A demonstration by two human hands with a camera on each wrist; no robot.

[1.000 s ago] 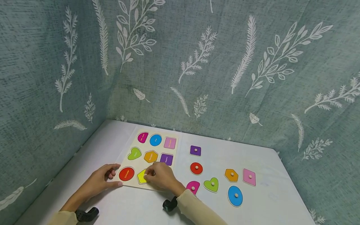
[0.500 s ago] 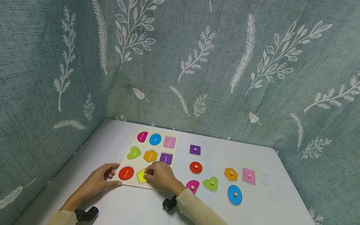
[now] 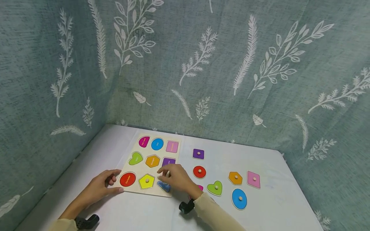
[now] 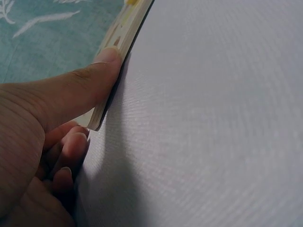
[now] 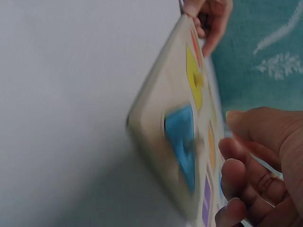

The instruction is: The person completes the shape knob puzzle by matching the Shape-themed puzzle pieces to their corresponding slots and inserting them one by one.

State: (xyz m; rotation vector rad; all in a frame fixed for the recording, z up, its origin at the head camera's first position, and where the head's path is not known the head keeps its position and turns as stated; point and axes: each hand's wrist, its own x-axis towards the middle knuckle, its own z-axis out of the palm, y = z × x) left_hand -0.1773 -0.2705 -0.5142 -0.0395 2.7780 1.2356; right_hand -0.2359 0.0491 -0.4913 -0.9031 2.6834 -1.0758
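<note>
A cream shape-puzzle board (image 3: 150,191) lies on the table, bearing coloured, labelled recesses. At its near left corner, my left hand (image 3: 99,184) grips the edge between thumb and fingers; the left wrist view shows the thumb (image 4: 102,71) on the board's side. A yellow pentagon piece (image 3: 143,183) with a knob sits in the near row. Beside it is a blue piece (image 5: 180,130), also knobbed, partly covered by my right hand (image 3: 180,179) in the head view. The right hand hovers just over the board with fingers loosely bent, holding nothing.
Loose knobbed pieces lie right of the board: purple square (image 3: 198,157), red circle (image 3: 196,175), green heart (image 3: 214,191), orange hexagon (image 3: 233,181), pink piece (image 3: 253,184) and blue oval (image 3: 237,203). A magenta piece (image 3: 200,187) is mostly behind the right wrist. Patterned cloth (image 3: 162,64) walls the table.
My right hand has let go of the yellow pentagon's knob and moved right, uncovering it and part of the blue piece. The left hand keeps its place on the board.
</note>
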